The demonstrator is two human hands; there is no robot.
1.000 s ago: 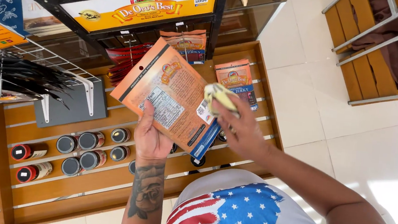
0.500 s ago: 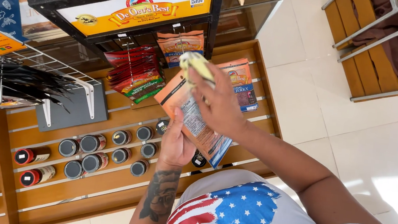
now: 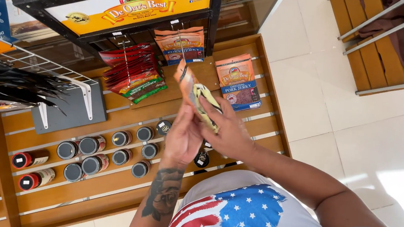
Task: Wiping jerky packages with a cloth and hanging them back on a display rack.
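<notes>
We see the pouch (image 3: 188, 85) between our left hand (image 3: 183, 138) and right hand (image 3: 229, 133), the cloth (image 3: 207, 106) on it. Jars (image 3: 111, 147) lie left on the shelf (image 3: 108, 178); hanging packets (image 3: 135, 71) farther.

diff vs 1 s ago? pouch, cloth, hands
The pouch has turned from broad-face-up to nearly edge-on in the left hand, which holds it the whole time. The right hand keeps the yellow cloth; it went from the pouch's right edge up to its top and now lies against the pouch's side. The hanging pouches and the jars on the wooden shelves are unchanged.
</notes>
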